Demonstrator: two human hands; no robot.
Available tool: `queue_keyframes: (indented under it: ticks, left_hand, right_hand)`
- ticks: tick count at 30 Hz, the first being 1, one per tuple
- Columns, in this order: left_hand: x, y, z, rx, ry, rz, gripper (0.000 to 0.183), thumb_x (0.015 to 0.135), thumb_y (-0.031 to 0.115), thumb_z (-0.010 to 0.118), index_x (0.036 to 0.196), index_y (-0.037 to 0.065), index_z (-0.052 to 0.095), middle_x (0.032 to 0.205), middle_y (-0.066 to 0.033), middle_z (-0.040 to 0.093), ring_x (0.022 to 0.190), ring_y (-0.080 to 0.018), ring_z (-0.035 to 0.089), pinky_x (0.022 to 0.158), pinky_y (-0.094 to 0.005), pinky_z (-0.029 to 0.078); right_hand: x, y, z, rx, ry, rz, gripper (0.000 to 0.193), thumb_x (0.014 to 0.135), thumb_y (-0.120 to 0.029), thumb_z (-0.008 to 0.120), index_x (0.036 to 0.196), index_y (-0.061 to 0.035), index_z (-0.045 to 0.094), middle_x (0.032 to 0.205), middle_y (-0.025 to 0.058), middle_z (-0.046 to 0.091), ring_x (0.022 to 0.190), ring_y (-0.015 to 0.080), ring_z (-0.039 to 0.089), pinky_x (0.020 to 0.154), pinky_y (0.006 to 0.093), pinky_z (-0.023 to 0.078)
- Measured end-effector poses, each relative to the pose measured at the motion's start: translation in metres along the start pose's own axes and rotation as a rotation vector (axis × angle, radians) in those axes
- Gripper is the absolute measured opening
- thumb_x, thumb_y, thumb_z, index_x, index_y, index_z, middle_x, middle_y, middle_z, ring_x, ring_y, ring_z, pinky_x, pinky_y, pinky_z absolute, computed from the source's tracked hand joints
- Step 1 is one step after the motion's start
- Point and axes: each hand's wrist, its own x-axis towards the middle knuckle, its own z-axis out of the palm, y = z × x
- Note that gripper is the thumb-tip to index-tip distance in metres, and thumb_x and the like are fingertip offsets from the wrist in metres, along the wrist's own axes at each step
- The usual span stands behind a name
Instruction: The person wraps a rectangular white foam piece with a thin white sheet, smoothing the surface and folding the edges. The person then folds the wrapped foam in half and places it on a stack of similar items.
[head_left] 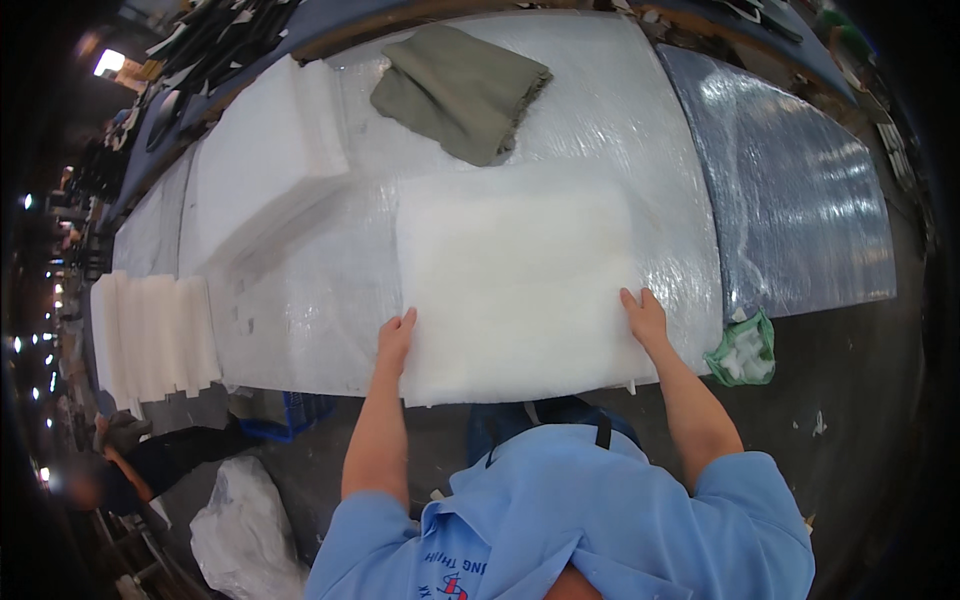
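A thick, square white wadding sheet lies flat in front of me on the plastic-covered table, its near edge reaching the table's front. My left hand holds its left side, thumb and forefinger at the edge. On the opposite side my right hand holds the right edge at about the same height. Some of the fingers on both hands are hidden. Whether the wadding is one layer or several cannot be made out.
Clear plastic film covers the table. A grey-green cloth lies beyond the wadding. White stacks and folded white pieces are on the left. A green bag hangs at the right; a person is at lower left, near a plastic bag.
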Motion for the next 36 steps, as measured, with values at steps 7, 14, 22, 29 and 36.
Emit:
queue_keyframes:
  ticks: [7,14,22,29,36]
  left_hand:
    - [0.016,-0.001,0.025,0.153,0.400,0.203,0.044,0.105,0.034,0.055,0.086,-0.005,0.061,0.081,-0.0201,0.065,0.076,-0.0373,0.060,0.074,-0.0466,0.046]
    - [0.014,0.001,0.023,0.118,0.575,0.119,0.041,0.105,0.031,0.053,0.088,-0.005,0.062,0.089,-0.0240,0.067,0.083,-0.0421,0.061,0.078,-0.0493,0.047]
    - [0.035,0.021,-0.003,-0.236,-0.069,-0.163,0.048,0.103,0.047,0.059,0.108,0.001,0.071,0.093,-0.0082,0.070,0.085,-0.0228,0.064,0.075,-0.0386,0.048]
    - [0.088,0.085,-0.007,-0.236,-0.147,-0.135,0.043,0.100,0.049,0.065,0.107,0.008,0.071,0.084,-0.0004,0.063,0.075,-0.0119,0.055,0.066,-0.0318,0.045]
    - [0.113,0.055,-0.009,-0.037,0.248,0.181,0.045,0.102,0.036,0.062,0.078,-0.003,0.061,0.070,-0.0050,0.060,0.067,-0.0188,0.047,0.065,-0.0406,0.041]
  right_hand:
    - [-0.003,0.016,0.010,0.054,0.212,-0.019,0.035,0.105,-0.035,0.057,0.093,-0.0023,0.058,0.078,0.0197,0.063,0.070,0.0358,0.060,0.070,0.0463,0.047]
    - [0.003,0.013,0.004,0.046,0.251,-0.036,0.032,0.105,-0.032,0.059,0.092,-0.0019,0.060,0.073,0.0175,0.062,0.067,0.0312,0.059,0.066,0.0444,0.046]
    - [0.039,-0.009,-0.020,0.189,-0.114,0.064,0.044,0.103,-0.041,0.059,0.091,0.0002,0.063,0.074,0.0076,0.060,0.069,0.0183,0.054,0.066,0.0370,0.045]
    - [0.086,-0.074,0.008,0.120,0.045,0.112,0.049,0.102,-0.047,0.058,0.088,0.0000,0.063,0.076,0.0124,0.062,0.072,0.0234,0.057,0.072,0.0412,0.046]
    - [0.098,-0.054,0.017,0.157,0.303,-0.022,0.037,0.102,-0.033,0.062,0.087,0.0007,0.063,0.074,0.0138,0.061,0.068,0.0247,0.053,0.069,0.0405,0.045]
